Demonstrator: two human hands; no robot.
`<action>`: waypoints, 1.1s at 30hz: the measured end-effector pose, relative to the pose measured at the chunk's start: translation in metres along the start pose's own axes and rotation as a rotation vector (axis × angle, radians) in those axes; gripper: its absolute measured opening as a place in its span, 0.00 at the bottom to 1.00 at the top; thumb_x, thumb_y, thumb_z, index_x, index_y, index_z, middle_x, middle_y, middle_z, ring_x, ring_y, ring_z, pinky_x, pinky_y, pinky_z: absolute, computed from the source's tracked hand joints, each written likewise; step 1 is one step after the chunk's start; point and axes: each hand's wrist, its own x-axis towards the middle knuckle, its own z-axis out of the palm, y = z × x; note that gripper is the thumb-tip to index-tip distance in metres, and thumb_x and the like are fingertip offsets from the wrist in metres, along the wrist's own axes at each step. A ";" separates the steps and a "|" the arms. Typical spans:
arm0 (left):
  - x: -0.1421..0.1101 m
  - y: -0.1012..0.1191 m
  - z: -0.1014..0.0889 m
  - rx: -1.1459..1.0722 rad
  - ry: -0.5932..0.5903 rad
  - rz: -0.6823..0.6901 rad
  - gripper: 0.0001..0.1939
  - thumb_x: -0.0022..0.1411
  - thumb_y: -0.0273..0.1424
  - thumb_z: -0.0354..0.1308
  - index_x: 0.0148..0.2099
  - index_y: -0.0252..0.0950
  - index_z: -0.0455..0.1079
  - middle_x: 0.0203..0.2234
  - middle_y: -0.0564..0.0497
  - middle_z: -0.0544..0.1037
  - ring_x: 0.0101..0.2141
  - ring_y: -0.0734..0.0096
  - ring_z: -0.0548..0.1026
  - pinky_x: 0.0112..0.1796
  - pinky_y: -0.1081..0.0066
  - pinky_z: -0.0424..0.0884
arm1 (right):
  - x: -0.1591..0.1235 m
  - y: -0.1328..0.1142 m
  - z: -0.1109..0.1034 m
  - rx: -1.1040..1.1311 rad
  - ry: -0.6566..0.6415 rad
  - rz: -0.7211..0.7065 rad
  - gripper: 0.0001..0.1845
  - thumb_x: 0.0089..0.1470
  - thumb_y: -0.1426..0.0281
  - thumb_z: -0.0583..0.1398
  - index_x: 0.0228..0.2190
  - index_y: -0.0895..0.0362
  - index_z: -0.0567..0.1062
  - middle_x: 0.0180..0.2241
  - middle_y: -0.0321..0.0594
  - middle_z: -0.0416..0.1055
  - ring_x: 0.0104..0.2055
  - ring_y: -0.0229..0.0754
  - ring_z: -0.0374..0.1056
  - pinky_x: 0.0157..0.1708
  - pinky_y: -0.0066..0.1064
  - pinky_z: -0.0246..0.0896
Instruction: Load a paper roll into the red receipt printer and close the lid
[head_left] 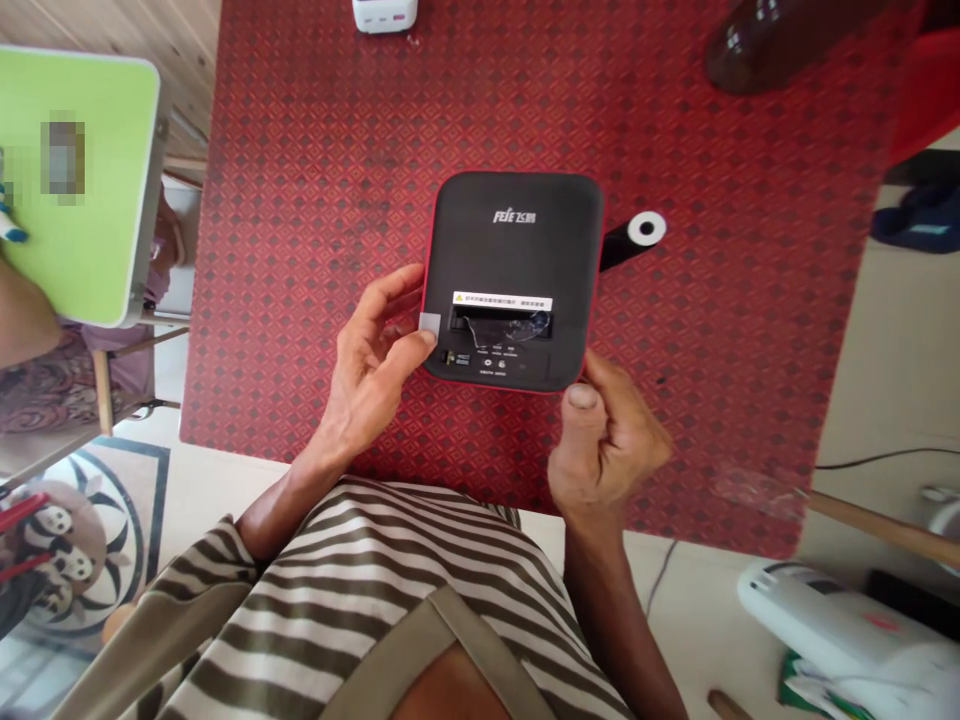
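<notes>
Currently gripping a red-rimmed black device (pixel 517 250) at the middle of the frame, over a red patterned bench (pixel 315 230), using the left hand (pixel 375 360): pressing the thumb on the front at the lower left, upon a small pale tab (pixel 430 322), and tucking the other fingers behind the edge, partly out of sight. Resting the right hand (pixel 611 435) at the device's lower right corner, curling the fingers, pointing the thumb up toward the bottom edge, and not managing to tell firm grasping from mere touching. Reading white lettering (pixel 514 216) high on the device but not making out the small print (pixel 493 373) below the dark slot (pixel 460 319), half covered by crinkled clear film (pixel 514 330). Hiding part of a black roll (pixel 619 246) behind the device's right side. Seeing a white box (pixel 385 14) cut off by the top edge, and losing the far end of a dark bottle (pixel 746 52) at the upper right. Finding a pixelated patch (pixel 63 157) on a green surface (pixel 97 260) at the left, and only part of another person's arm (pixel 22 318).
</notes>
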 end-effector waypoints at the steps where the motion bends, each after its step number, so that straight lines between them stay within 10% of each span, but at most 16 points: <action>1: 0.001 0.000 0.001 0.011 0.002 0.002 0.27 0.89 0.52 0.65 0.83 0.61 0.74 0.76 0.50 0.89 0.72 0.42 0.88 0.61 0.41 0.91 | 0.000 -0.001 0.001 0.005 -0.006 -0.002 0.22 0.87 0.54 0.64 0.67 0.45 0.93 0.52 0.45 0.96 0.44 0.53 0.92 0.43 0.45 0.88; 19: 0.005 0.011 0.021 -0.089 0.085 -0.077 0.24 0.83 0.30 0.58 0.75 0.55 0.72 0.71 0.49 0.90 0.70 0.51 0.90 0.60 0.50 0.90 | -0.005 0.000 0.014 0.081 0.097 0.069 0.22 0.82 0.50 0.68 0.62 0.45 0.95 0.46 0.43 0.95 0.36 0.51 0.88 0.35 0.42 0.82; 24: 0.002 0.003 0.023 -0.041 0.068 -0.040 0.22 0.88 0.38 0.57 0.78 0.52 0.69 0.71 0.46 0.90 0.67 0.51 0.90 0.59 0.52 0.89 | -0.005 0.003 0.008 0.086 0.051 0.064 0.21 0.83 0.52 0.68 0.63 0.44 0.95 0.42 0.41 0.93 0.33 0.50 0.85 0.31 0.41 0.78; 30: 0.001 -0.005 0.016 -0.021 0.040 -0.001 0.24 0.89 0.44 0.59 0.80 0.51 0.69 0.71 0.44 0.90 0.68 0.49 0.90 0.58 0.53 0.88 | 0.038 -0.004 -0.013 0.007 0.070 -0.118 0.20 0.81 0.60 0.73 0.67 0.35 0.93 0.53 0.41 0.97 0.46 0.58 0.92 0.47 0.52 0.88; 33: 0.000 -0.006 0.012 -0.021 0.013 0.015 0.26 0.90 0.48 0.59 0.82 0.51 0.68 0.73 0.43 0.89 0.69 0.49 0.89 0.59 0.53 0.88 | 0.077 -0.014 -0.007 -0.072 -0.177 -0.257 0.22 0.82 0.71 0.71 0.67 0.37 0.92 0.56 0.39 0.97 0.55 0.56 0.93 0.61 0.52 0.89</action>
